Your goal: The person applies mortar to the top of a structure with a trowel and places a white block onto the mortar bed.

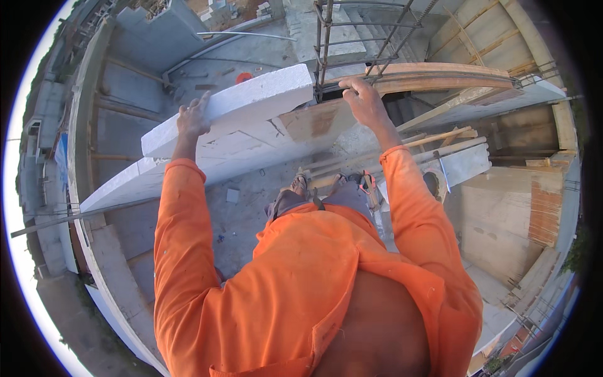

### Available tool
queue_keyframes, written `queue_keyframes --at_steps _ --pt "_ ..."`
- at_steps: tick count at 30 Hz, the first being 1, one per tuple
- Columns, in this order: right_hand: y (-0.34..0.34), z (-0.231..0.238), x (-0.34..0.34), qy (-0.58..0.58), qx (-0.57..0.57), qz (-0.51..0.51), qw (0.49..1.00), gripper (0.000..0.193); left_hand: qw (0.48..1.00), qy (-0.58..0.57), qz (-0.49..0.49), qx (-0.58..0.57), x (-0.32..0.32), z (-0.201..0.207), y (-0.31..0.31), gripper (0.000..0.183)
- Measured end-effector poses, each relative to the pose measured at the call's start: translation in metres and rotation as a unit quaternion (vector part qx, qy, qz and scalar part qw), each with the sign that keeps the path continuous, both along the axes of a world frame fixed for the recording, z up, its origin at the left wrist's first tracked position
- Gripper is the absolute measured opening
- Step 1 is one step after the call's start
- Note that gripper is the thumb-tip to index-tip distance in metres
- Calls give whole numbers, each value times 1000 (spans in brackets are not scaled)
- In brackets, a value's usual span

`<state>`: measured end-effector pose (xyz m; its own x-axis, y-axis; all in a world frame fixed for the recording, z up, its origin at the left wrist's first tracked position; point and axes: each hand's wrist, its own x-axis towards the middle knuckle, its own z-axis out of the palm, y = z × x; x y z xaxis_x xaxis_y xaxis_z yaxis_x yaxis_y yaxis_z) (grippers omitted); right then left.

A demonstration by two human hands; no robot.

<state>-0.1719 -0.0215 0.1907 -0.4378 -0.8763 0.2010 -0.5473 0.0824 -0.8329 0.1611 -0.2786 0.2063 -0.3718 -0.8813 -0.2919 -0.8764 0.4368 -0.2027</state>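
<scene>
We held the white block [232,110] at its two ends, raised above the wall [207,157] it was to sit on. Our left hand [193,119] was pressed flat against the block's near face, fingers spread and reaching up over the top edge. Our right hand [364,100] hooked over the far end, fingers curled on the edge where the block met the plank [440,75]; how firmly they closed there we could not tell. The block lay tilted, its left end lower, just above the row of white blocks already laid.

We judged the main risk was a slip: the left palm only pushed and did not clasp, so the smooth face could slide out and drop the block onto our feet [333,185] or the slab below. The rebar cage [358,44] stood right behind the right hand, so a lurch could catch our knuckles on it. We stood high, with open ground showing past the wall's edge, and the block's weight far out in front could pull us off balance.
</scene>
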Motion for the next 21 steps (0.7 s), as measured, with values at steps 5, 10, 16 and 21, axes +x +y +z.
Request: queue_keyframes --at_steps 5,10,16,21 --pt "-18 23 0 21 -6 9 1000 30 1000 5 7 -7 1 2 2 107" --pt "-38 40 22 11 0 49 999 30 1000 9 16 -18 9 -3 -5 111" --pt "-90 23 83 203 8 167 965 54 999 5 25 -20 2 -3 -3 92" --pt "-137 0 137 323 53 177 928 77 998 64 -4 -10 7 -4 1 97"
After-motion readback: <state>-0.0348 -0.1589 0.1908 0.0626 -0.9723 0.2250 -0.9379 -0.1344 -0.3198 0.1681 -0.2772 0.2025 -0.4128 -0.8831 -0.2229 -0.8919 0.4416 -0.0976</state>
